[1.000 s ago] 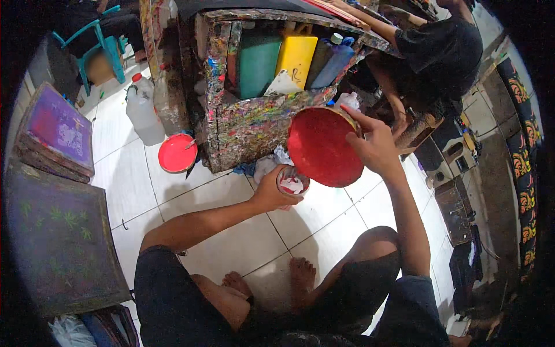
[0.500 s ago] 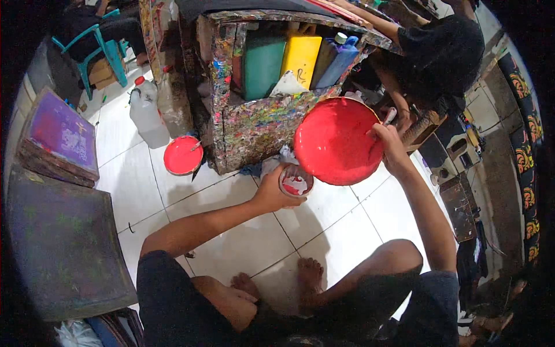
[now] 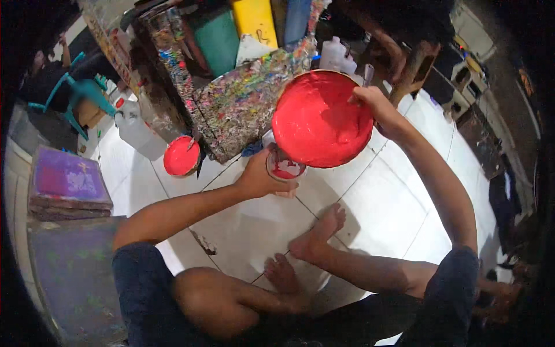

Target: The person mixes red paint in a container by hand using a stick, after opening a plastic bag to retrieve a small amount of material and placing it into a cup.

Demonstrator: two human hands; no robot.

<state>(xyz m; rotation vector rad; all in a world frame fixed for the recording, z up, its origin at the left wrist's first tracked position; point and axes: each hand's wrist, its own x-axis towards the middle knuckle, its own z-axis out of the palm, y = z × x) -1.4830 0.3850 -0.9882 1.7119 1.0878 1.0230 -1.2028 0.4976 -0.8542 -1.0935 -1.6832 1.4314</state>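
My right hand (image 3: 381,113) grips the far-right rim of a wide bowl of red paint (image 3: 321,118). The bowl tilts toward me, and its inside is coated with thick, glossy red. A narrow utensil handle (image 3: 369,75) sticks up by that hand; its other end is hidden. Wrapped round a clear cup (image 3: 285,168) is my left hand (image 3: 256,175), just below the bowl's lower-left edge. Red and whitish stuff shows in the cup, and the bowl covers part of its mouth in view. Whether bowl and cup touch I cannot tell.
On the tiled floor stand a small red paint bowl (image 3: 181,155) and a translucent jug (image 3: 137,132). Ahead is a paint-spattered cabinet (image 3: 245,95) holding a yellow container (image 3: 254,23). Flat framed panels (image 3: 72,179) lie left. Another person's arm (image 3: 384,43) shows at far right.
The whole view has shifted and turned. The paint bowl has come further over the cup and tips more toward me. My right foot has swung forward and across. Both hands keep their holds.
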